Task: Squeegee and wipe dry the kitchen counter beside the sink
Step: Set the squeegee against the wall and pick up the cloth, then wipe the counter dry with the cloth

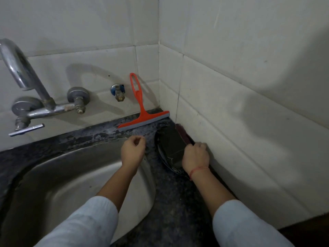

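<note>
An orange squeegee [140, 111] leans against the tiled back wall, its grey blade resting on the dark speckled counter [178, 202] near the corner. My right hand [195, 156] is closed around a dark object with a maroon edge [176, 141] that lies on the counter along the right wall; I cannot tell what the object is. My left hand [133, 151] hovers over the sink's right rim, fingers curled in with nothing visible in them. The steel sink [74, 179] fills the lower left.
A metal wall tap [26, 97] with a curved spout stands over the sink at left. A small valve [118, 92] sticks out of the back wall beside the squeegee handle. Tiled walls meet in a corner behind the counter. The counter strip behind the sink looks wet.
</note>
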